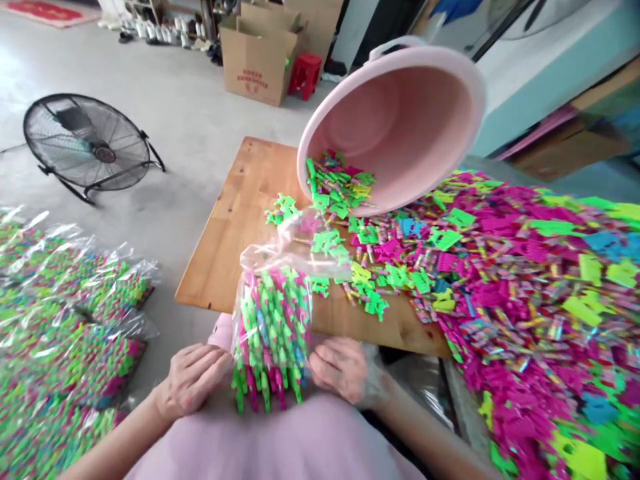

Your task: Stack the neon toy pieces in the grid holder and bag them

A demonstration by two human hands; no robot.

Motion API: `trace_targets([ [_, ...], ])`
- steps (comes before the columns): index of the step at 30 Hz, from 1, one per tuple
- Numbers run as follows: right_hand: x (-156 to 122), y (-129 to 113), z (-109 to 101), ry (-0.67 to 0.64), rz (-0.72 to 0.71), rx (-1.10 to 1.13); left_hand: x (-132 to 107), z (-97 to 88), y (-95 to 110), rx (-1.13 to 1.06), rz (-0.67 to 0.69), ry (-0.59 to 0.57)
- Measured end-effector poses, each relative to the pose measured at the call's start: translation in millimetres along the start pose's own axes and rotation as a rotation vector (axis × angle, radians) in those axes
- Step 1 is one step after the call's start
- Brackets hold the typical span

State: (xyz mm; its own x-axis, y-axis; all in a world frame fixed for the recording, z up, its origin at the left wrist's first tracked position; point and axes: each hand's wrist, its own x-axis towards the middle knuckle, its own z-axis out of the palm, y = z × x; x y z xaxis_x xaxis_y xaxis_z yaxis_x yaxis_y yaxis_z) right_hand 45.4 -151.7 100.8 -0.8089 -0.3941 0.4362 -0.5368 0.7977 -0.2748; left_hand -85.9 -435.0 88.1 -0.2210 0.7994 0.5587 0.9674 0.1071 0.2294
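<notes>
Head view | hands: left hand (193, 380) and right hand (343, 370) closed against opposite sides of a clear plastic bag (270, 257) | bag: upright at the table's (235, 227) near edge, above the lap, packed with green and pink plastic pieces (270, 340) | handling: light, slippery film, stiff contents; hold around the filled body | beyond: tipped pink plastic tub (395, 127) on the table

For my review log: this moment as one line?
left hand: plastic bag | right hand: plastic bag | pink tub: tipped over table, pieces at rim
</notes>
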Motion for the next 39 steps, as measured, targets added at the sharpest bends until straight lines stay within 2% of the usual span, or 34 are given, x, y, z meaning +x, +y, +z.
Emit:
trace_targets([
  [4, -0.9, -9.9, 5.1, -0.028, -0.015, 0.164, -10.8, 7.1, 14.3, -0.003, -0.09, 0.005],
  [6, 12.3, -6.1, 0.5, -0.019, 0.033, 0.236, -0.8, 3.0, 12.3, -0.014, -0.175, 0.045],
  [8, 40.5, 4.0, -13.0, -0.013, 0.134, 0.296, 24.3, -12.5, 3.9, -0.019, -0.311, 0.09],
  [10, 81.9, 16.4, -33.3, 0.022, 0.299, 0.333, 59.7, -40.2, -8.7, -0.025, -0.505, 0.115],
  [12, 129.5, 26.3, -54.8, 0.075, 0.398, 0.395, 95.9, -76.9, -22.5, -0.041, -0.655, 0.127],
  [13, 152.6, 28.9, -64.5, 0.071, 0.402, 0.463, 111.0, -96.8, -28.7, -0.042, -0.7, 0.127],
  [15, 192.1, 29.2, -79.8, 0.001, 0.358, 0.571, 131.2, -135.4, -37.3, -0.044, -0.706, 0.05],
  [16, 207.2, 27.4, -85.2, -0.03, 0.316, 0.593, 136.1, -152.4, -38.9, -0.019, -0.72, 0.026],
  [18, 227.9, 21.2, -90.8, -0.012, 0.218, 0.604, 137.7, -178.6, -36.0, 0.013, -0.77, 0.072],
  [20, 238.9, 13.0, -89.0, 0.074, 0.109, 0.637, 133.9, -192.1, -25.1, 0.004, -0.802, 0.176],
  [22, 245.1, 2.7, -79.5, 0.117, -0.013, 0.706, 130.4, -193.6, -9.2, -0.029, -0.794, 0.218],
  [25, 251.6, -16.4, -54.2, -0.011, -0.2, 0.827, 126.9, -184.1, 13.9, -0.059, -0.78, 0.157],
  [28, 254.2, -38.1, -28.5, -0.135, -0.256, 0.99, 112.2, -178.6, 26.2, -0.084, -0.785, 0.172],
  [31, 252.0, -66.1, -15.3, -0.12, -0.243, 1.125, 73.4, -183.8, 32.1, -0.103, -0.74, 0.22],
  [34, 247.6, -105.6, -14.1, -0.22, -0.377, 1.181, 18.6, -191.3, 49.6, -0.159, -0.718, 0.15],
  [37, 244.6, -151.8, -12.0, -0.428, -0.615, 1.174, -31.5, -196.3, 87.5, -0.292, -0.871, 0.09],
  [39, 246.3, -182.3, -2.3, -0.524, -0.747, 1.166, -57.6, -200.3, 119.0, -0.339, -1.008, 0.161],
])
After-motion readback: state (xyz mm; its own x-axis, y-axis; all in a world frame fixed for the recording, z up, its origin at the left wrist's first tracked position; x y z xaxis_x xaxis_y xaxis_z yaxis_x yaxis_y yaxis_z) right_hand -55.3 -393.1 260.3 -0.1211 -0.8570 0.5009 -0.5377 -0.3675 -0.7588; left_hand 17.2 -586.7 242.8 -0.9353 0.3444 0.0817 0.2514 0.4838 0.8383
